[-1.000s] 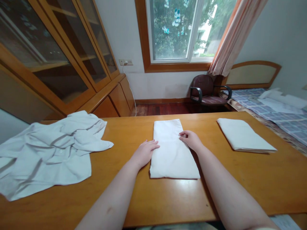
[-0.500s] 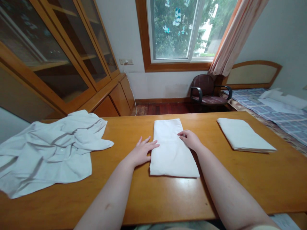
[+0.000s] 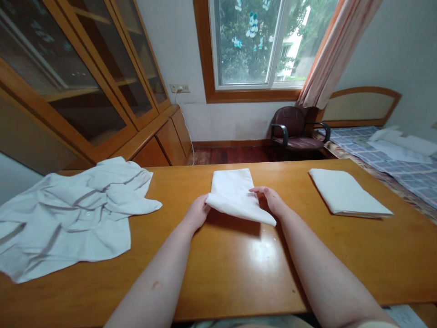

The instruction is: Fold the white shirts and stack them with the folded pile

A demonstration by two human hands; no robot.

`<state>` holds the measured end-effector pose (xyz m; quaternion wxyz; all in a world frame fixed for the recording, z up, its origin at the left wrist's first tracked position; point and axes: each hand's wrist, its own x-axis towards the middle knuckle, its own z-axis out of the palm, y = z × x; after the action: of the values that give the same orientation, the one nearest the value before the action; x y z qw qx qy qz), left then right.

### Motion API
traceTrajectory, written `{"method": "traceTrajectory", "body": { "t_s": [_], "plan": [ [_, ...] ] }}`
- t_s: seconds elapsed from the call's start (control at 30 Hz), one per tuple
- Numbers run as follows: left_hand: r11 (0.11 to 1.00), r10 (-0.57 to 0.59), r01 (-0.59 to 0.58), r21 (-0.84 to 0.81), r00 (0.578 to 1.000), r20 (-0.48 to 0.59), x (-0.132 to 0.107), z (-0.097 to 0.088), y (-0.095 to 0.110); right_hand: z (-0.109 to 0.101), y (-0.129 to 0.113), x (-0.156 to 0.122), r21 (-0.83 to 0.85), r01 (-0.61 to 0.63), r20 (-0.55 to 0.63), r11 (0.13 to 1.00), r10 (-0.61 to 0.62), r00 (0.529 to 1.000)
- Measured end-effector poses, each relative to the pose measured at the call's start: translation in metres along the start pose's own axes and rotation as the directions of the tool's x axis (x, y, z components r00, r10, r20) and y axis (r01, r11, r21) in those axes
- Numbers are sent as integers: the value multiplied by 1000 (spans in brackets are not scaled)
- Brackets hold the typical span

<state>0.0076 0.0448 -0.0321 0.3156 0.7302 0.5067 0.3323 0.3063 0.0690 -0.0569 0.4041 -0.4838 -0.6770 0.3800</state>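
Observation:
A folded white cloth lies at the middle of the wooden table, its far part flat. Its near end is raised off the tabletop and bends up, casting a shadow below. My left hand is closed on the left edge of the raised part, with the fingertips partly hidden by the cloth. On the right edge, my right hand grips with curled fingers, the index finger lying over the top; its thumb is hidden. The near right corner droops free beside my right wrist.
A crumpled white garment spreads over the left of the table. Another folded white cloth lies at the right. Beyond stand a glass-fronted cabinet, an armchair and a bed.
The near end of the folded cloth has come up off the table, and the cloth has shifted slightly left. My left hand has gone from lying spread on its edge to gripping it.

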Motion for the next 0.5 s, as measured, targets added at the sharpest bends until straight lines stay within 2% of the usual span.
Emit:
{"method": "traceTrajectory", "body": {
  "t_s": [0.1,0.2,0.37,0.43,0.5],
  "plan": [
    [988,-142,134,-81,984,-108,1,0,-5,0,2,1,44,-88,84,995,84,993],
    [973,-213,195,-122,964,-161,3,2,-10,-3,-1,3,-36,-141,158,989,145,977],
    [951,-277,237,-196,937,-210,5,4,-13,-9,-18,-3,-122,15,377,992,32,926],
    [950,-278,233,-207,935,-222,6,4,-14,-7,-25,-5,-184,64,382,981,11,924],
    [953,-269,225,-205,937,-223,6,4,-15,-2,-29,-5,-246,123,340,961,-34,940]
  ]
}}
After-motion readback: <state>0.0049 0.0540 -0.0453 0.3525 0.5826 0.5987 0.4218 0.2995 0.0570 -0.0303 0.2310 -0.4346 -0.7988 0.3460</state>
